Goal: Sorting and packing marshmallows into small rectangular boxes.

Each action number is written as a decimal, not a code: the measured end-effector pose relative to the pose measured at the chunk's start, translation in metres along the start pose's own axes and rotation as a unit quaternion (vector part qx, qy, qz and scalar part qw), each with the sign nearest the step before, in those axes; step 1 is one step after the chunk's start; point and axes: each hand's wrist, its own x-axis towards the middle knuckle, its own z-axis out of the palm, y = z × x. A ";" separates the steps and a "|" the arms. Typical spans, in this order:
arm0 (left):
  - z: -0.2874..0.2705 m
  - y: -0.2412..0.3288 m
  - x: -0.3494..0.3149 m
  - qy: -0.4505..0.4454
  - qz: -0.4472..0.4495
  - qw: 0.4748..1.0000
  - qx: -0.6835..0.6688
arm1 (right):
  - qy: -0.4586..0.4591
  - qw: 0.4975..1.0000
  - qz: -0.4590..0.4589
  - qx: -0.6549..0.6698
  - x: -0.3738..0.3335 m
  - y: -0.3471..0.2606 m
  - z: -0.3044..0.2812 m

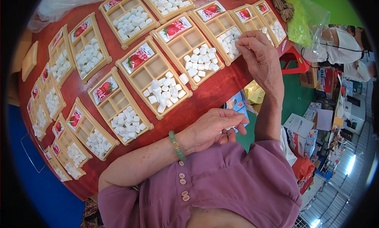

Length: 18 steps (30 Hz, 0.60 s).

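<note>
My right hand (pixel 260 56) is raised over the trays at the right, thumb and fingertips pinched together. Whether anything sits between them is hidden. Beneath its fingertips is a beige compartment tray (pixel 215 25) with small white marshmallows (pixel 229 41) in its near section. My left hand (pixel 217 127), wearing a green bead bracelet (pixel 176 146) at the wrist, is curled in front of my chest. White pieces that look like marshmallows (pixel 227 129) peek out between its fingers. Between the hands and the table's middle, another tray (pixel 179 44) holds marshmallows (pixel 201 62) in its near compartment.
Several similar trays (pixel 132 80) with strawberry-picture cards cover the red table (pixel 90 180). One loose marshmallow (pixel 183 78) rests between two trays. Clear plastic (pixel 55 8) lies at the far left. A red stool (pixel 294 62) and cartons (pixel 298 127) stand beyond the right edge.
</note>
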 end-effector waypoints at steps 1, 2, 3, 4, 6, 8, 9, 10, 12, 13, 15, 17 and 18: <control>0.000 0.000 0.000 -0.001 0.000 1.000 -0.001 | -0.006 1.000 0.011 0.003 0.000 -0.001 0.000; 0.000 0.000 0.000 -0.002 -0.001 1.000 -0.002 | -0.006 1.000 0.011 0.003 -0.001 -0.001 0.001; 0.000 0.000 0.000 -0.001 0.000 1.000 -0.003 | -0.006 1.000 0.023 0.013 -0.001 -0.001 0.001; 0.000 0.000 0.000 -0.002 -0.001 1.000 -0.005 | -0.007 0.999 0.034 0.023 -0.001 -0.001 0.002; -0.001 0.001 0.000 -0.003 -0.001 1.000 -0.007 | -0.009 1.000 0.026 0.008 -0.002 -0.001 0.004; -0.002 0.001 0.000 -0.016 -0.002 1.000 -0.016 | -0.012 1.000 0.019 -0.008 -0.003 0.001 0.006; -0.002 0.000 0.000 -0.015 -0.001 1.000 -0.014 | -0.003 1.000 0.004 -0.022 -0.004 0.001 0.007; -0.002 -0.001 0.001 -0.017 0.002 1.000 -0.014 | 0.006 0.999 -0.011 -0.036 -0.004 0.002 0.007; -0.002 -0.002 0.001 -0.020 0.006 1.000 -0.012 | 0.006 0.999 -0.018 -0.042 -0.004 0.001 0.005; -0.002 -0.001 0.001 -0.019 0.004 1.000 -0.013 | 0.004 0.999 -0.025 -0.048 -0.003 0.000 0.004; -0.001 0.000 0.000 -0.018 0.002 1.000 -0.013 | -0.001 1.000 0.005 -0.017 -0.005 -0.003 0.001; 0.000 0.001 -0.001 -0.011 0.005 1.000 -0.020 | -0.006 0.999 0.034 0.015 -0.007 -0.005 -0.002; 0.001 0.002 -0.001 -0.012 0.004 1.000 -0.020 | 0.006 0.999 0.039 0.015 -0.008 -0.005 -0.003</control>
